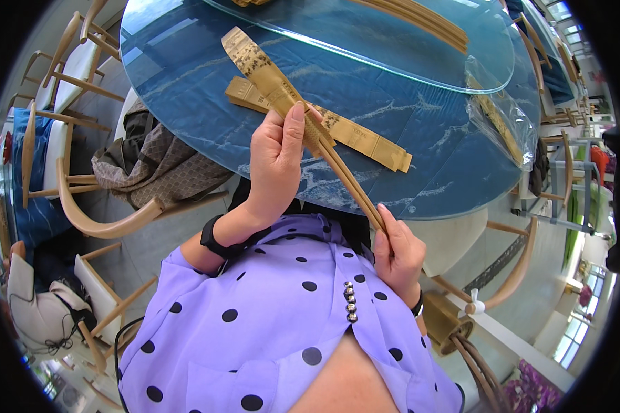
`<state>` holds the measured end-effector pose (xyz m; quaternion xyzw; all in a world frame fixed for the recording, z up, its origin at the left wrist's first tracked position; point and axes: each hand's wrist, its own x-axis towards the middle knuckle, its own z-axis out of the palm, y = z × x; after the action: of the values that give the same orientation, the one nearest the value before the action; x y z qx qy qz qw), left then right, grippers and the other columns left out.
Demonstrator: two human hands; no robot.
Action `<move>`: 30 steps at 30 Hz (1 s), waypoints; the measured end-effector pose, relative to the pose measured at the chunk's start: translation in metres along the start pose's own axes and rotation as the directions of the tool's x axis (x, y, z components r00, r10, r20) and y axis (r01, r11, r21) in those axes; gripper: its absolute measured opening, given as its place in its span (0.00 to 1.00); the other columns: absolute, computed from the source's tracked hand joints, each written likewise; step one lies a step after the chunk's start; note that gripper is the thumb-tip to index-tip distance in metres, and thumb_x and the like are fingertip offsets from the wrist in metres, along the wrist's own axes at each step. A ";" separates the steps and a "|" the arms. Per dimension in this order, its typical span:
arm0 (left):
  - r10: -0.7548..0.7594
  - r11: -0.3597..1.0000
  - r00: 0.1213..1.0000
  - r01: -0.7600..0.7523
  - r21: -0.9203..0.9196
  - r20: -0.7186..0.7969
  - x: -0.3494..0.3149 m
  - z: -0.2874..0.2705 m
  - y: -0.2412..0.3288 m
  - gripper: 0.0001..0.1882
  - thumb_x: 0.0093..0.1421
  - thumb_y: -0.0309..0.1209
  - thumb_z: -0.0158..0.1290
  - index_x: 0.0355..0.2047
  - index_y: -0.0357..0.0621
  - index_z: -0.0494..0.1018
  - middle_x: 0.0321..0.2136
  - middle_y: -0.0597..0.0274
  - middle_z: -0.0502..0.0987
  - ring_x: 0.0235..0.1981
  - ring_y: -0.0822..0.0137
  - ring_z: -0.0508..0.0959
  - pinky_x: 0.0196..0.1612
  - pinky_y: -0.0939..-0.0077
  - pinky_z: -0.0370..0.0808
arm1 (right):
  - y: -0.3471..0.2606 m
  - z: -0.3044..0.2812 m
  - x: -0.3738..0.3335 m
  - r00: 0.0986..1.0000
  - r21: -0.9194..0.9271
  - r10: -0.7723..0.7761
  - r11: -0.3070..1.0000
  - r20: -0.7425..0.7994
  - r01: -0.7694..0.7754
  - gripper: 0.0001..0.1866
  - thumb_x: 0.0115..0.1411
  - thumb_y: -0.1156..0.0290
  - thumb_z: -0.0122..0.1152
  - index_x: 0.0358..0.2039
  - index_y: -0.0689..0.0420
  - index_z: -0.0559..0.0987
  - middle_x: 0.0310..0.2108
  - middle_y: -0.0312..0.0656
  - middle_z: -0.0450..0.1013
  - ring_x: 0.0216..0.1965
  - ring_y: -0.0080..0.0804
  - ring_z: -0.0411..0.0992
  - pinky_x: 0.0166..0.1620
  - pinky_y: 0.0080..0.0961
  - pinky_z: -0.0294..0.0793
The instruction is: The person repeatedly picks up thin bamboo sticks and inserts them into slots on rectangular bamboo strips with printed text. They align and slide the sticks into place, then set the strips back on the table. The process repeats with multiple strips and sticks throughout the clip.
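Observation:
My left hand (277, 162) is closed, its thumb pressing on a gold printed paper chopstick sleeve (251, 60), which bends over at its far end. A pair of light brown chopsticks (351, 182) sticks out of the sleeve's near end, slanting down to the right. Around the tips of the chopsticks, my right hand (398, 249) is pinched shut, just off the table's near edge. More flat gold sleeves (372, 146) lie overlapping on the table beneath my left hand; whether they hold chopsticks I cannot tell.
A raised glass turntable (386, 72) covers the far part of the round blue marbled table (186, 89). On it lies a stack of long gold sleeves (420, 20). A clear plastic bag (520, 131) with a gold strip inside rests at the right edge. Chairs (110, 224) surround the table.

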<state>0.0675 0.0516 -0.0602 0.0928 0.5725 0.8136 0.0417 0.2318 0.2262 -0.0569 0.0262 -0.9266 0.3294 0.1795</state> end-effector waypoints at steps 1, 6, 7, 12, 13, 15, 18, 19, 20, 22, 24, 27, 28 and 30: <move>0.009 1.000 1.000 -0.009 0.005 -0.022 0.003 -0.003 0.001 0.17 0.77 0.40 0.43 0.41 0.42 0.76 0.18 0.80 0.60 0.17 0.87 0.49 0.20 0.85 0.46 | -0.002 -0.001 0.000 0.997 0.056 0.079 0.995 -0.018 -0.078 0.21 0.65 0.70 0.64 0.56 0.66 0.77 0.24 0.41 0.71 0.18 0.29 0.65 0.24 0.26 0.67; 0.057 0.995 0.992 -0.065 -0.072 -0.115 0.011 -0.017 0.002 0.16 0.77 0.40 0.45 0.42 0.41 0.77 0.18 0.81 0.52 0.19 0.85 0.47 0.22 0.82 0.44 | 0.005 0.001 -0.013 0.937 0.296 0.342 0.904 -0.069 -0.308 0.24 0.68 0.68 0.63 0.61 0.65 0.73 0.33 0.40 0.73 0.26 0.22 0.68 0.31 0.21 0.70; 0.052 0.995 0.991 -0.061 -0.074 -0.120 0.010 -0.017 0.000 0.16 0.77 0.40 0.45 0.42 0.41 0.77 0.18 0.81 0.52 0.19 0.85 0.47 0.22 0.82 0.44 | 0.003 0.000 -0.014 0.922 0.344 0.385 0.873 -0.048 -0.347 0.23 0.69 0.68 0.62 0.61 0.65 0.73 0.34 0.40 0.73 0.26 0.21 0.68 0.32 0.20 0.70; 0.040 0.997 0.989 -0.049 -0.057 -0.140 0.006 -0.013 -0.002 0.17 0.77 0.40 0.45 0.43 0.40 0.77 0.18 0.81 0.54 0.19 0.85 0.48 0.22 0.82 0.45 | 0.000 0.000 -0.006 0.922 0.424 0.386 0.840 -0.029 -0.338 0.19 0.72 0.74 0.54 0.61 0.66 0.73 0.31 0.37 0.70 0.25 0.21 0.66 0.29 0.18 0.67; 0.036 0.997 0.989 -0.045 -0.057 -0.140 0.005 -0.012 -0.002 0.17 0.77 0.39 0.45 0.43 0.40 0.77 0.18 0.81 0.55 0.19 0.85 0.48 0.22 0.82 0.45 | 0.001 0.001 -0.006 0.934 0.405 0.353 0.862 -0.050 -0.304 0.19 0.72 0.75 0.53 0.61 0.66 0.73 0.30 0.37 0.69 0.25 0.21 0.66 0.29 0.18 0.67; 0.046 0.998 0.990 -0.051 -0.033 -0.134 0.007 -0.012 0.003 0.16 0.77 0.39 0.45 0.43 0.40 0.77 0.18 0.81 0.56 0.19 0.86 0.48 0.22 0.82 0.45 | 0.002 0.001 -0.004 0.954 0.313 0.298 0.909 -0.032 -0.274 0.17 0.72 0.76 0.52 0.59 0.66 0.75 0.29 0.38 0.68 0.24 0.21 0.65 0.27 0.19 0.66; 0.074 0.997 0.995 -0.073 0.017 -0.065 0.007 -0.009 0.007 0.17 0.77 0.39 0.44 0.44 0.40 0.77 0.19 0.80 0.59 0.18 0.86 0.50 0.21 0.84 0.47 | 0.003 -0.001 -0.007 0.963 0.255 0.267 0.935 -0.049 -0.246 0.14 0.72 0.77 0.52 0.55 0.66 0.76 0.28 0.38 0.68 0.22 0.22 0.65 0.26 0.20 0.65; 0.057 0.998 0.998 -0.056 0.025 -0.030 0.008 -0.008 0.008 0.17 0.77 0.39 0.44 0.44 0.40 0.77 0.19 0.80 0.60 0.18 0.86 0.50 0.21 0.84 0.47 | 0.002 -0.002 -0.008 0.961 0.246 0.268 0.938 -0.064 -0.245 0.14 0.72 0.77 0.52 0.54 0.66 0.77 0.27 0.39 0.68 0.22 0.22 0.65 0.25 0.20 0.65; 0.071 0.996 0.997 -0.071 0.046 -0.017 0.007 -0.007 0.007 0.17 0.77 0.39 0.44 0.44 0.40 0.77 0.19 0.80 0.61 0.18 0.86 0.51 0.21 0.85 0.48 | 0.001 -0.003 -0.011 0.956 0.238 0.286 0.935 -0.067 -0.263 0.13 0.72 0.77 0.52 0.53 0.67 0.78 0.27 0.39 0.68 0.22 0.22 0.65 0.25 0.20 0.65; 0.069 0.996 0.997 -0.067 0.056 -0.021 0.004 -0.005 0.003 0.17 0.77 0.40 0.43 0.44 0.40 0.76 0.20 0.79 0.63 0.18 0.87 0.52 0.21 0.85 0.49 | 0.001 -0.002 -0.012 0.959 0.258 0.280 0.931 -0.051 -0.258 0.13 0.72 0.77 0.52 0.53 0.67 0.78 0.27 0.39 0.69 0.22 0.21 0.65 0.25 0.20 0.64; 0.074 0.996 0.997 -0.073 0.055 -0.008 0.003 -0.002 -0.001 0.17 0.77 0.40 0.43 0.44 0.40 0.76 0.21 0.78 0.66 0.18 0.87 0.52 0.21 0.86 0.50 | 0.002 0.000 -0.011 0.958 0.280 0.285 0.923 -0.038 -0.264 0.13 0.72 0.78 0.52 0.52 0.68 0.78 0.27 0.38 0.69 0.22 0.20 0.65 0.25 0.19 0.64; 0.008 1.000 1.000 -0.008 0.025 0.013 -0.002 -0.003 0.003 0.19 0.78 0.41 0.40 0.45 0.39 0.74 0.32 0.68 0.76 0.27 0.83 0.66 0.29 0.86 0.62 | 0.001 -0.002 -0.011 0.941 0.356 0.340 0.880 -0.007 -0.315 0.12 0.72 0.78 0.52 0.51 0.68 0.79 0.27 0.38 0.70 0.21 0.20 0.65 0.24 0.19 0.63; 0.001 1.000 1.000 -0.002 -0.028 -0.021 0.000 -0.001 0.006 0.19 0.78 0.41 0.39 0.44 0.39 0.75 0.29 0.73 0.73 0.23 0.85 0.60 0.25 0.87 0.56 | 0.000 -0.001 -0.009 0.940 0.386 0.340 0.868 -0.006 -0.311 0.11 0.71 0.78 0.53 0.50 0.69 0.79 0.26 0.37 0.70 0.21 0.19 0.65 0.24 0.18 0.63; 0.035 0.998 0.998 -0.038 -0.054 -0.061 0.004 0.001 0.009 0.21 0.79 0.42 0.37 0.43 0.40 0.75 0.26 0.76 0.71 0.19 0.87 0.54 0.21 0.87 0.50 | 0.002 -0.003 -0.011 0.941 0.384 0.339 0.868 0.001 -0.313 0.11 0.71 0.79 0.53 0.49 0.69 0.79 0.26 0.37 0.70 0.22 0.19 0.65 0.24 0.18 0.63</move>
<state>0.0645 0.0501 -0.0514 0.0778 0.5489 0.8321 0.0123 0.2431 0.2287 -0.0600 -0.1073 -0.8300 0.5283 0.1434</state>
